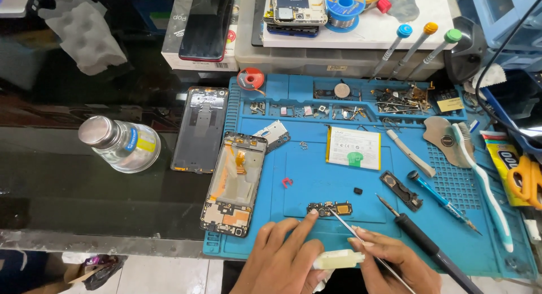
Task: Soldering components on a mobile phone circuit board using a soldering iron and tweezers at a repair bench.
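The mat tray (361,105) holds small screws; left hand (285,254) presses the small board (329,208), right hand (395,263) grasps tweezers (361,240).

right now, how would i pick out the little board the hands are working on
Find the blue mat on the black bench. Near its front edge lies the small board, dark with gold patches, pinned by the left hand with a thin tool from the right hand touching it. It is far smaller than the open phone to its left.
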